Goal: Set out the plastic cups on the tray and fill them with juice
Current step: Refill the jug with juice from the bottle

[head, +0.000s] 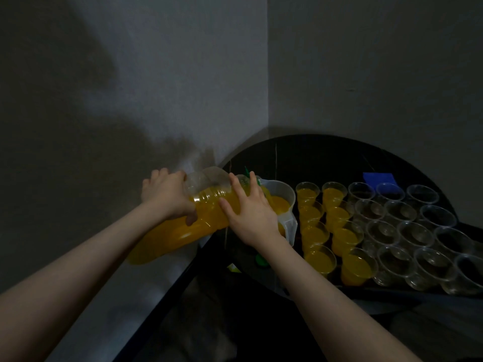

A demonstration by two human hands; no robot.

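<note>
Dark round tabletop (326,152) pushed into a corner, plain grey walls (170,74) meeting behind it, flat blue rectangular object (377,176) lying near the table's far edge, small green round cap (262,260) on the table's near side, yellowish scrap (233,268) just beside it

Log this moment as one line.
stage: refilling jug | left hand + right hand: holding tilted juice bottle over jug | cups: two columns filled, rest empty
</note>
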